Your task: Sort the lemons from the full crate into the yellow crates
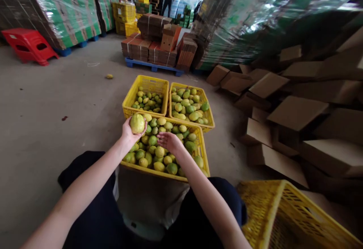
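Observation:
Over the left rim of the near yellow crate [204, 148], my left hand [129, 132] is wrapped from below round a large, bumpy yellow-green fruit [137, 123], possibly a citrus. My right hand [169, 142] hovers above the middle of the same crate, fingers stretched out and holding nothing. Beneath both hands lie many smooth green and yellow fruits [159, 151], lemon-like in shape. Two more yellow crates stand just behind: the left one [129, 97] is partly filled with smaller fruits [148, 99], and the right one [211, 116] holds larger, longer ones [194, 116].
A large yellow crate [278, 199] stands near my right knee. Cardboard boxes [297, 112] lie heaped along the right. A blue pallet [153, 66] with flattened cartons stands ahead; a red stool [30, 44] is at far left. One fruit [109, 76] lies on the floor.

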`<action>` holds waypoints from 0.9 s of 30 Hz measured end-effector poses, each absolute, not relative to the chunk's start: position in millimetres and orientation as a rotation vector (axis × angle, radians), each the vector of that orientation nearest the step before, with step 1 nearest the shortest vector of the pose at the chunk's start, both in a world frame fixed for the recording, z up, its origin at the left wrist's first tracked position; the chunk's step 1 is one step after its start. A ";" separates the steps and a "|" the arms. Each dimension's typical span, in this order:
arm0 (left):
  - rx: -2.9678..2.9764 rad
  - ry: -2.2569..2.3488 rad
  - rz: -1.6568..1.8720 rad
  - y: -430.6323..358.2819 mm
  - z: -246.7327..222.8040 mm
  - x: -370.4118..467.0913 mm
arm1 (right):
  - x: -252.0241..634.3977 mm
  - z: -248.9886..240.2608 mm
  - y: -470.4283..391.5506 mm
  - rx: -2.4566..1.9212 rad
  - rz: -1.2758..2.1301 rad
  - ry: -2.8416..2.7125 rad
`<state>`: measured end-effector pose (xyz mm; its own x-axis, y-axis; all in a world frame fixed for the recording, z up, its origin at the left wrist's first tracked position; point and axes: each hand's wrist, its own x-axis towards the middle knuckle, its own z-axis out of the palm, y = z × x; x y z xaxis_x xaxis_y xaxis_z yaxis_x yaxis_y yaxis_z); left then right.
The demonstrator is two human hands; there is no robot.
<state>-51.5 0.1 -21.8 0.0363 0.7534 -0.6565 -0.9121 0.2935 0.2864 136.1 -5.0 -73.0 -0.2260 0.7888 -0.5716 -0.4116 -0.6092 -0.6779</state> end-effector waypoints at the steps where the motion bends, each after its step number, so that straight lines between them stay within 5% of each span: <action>1: -0.225 0.847 1.281 0.4 -25.8 -49.3 | 140.9 -72.2 -4.8 -1.203 1.923 -0.476; 18: -0.186 1.182 0.730 -18.1 -141.2 29.9 | 294.5 5.1 -15.9 -0.741 1.377 -0.004; 27: 0.389 1.201 0.815 152.2 -69.5 154.9 | 293.8 4.2 -11.3 -0.688 1.398 0.111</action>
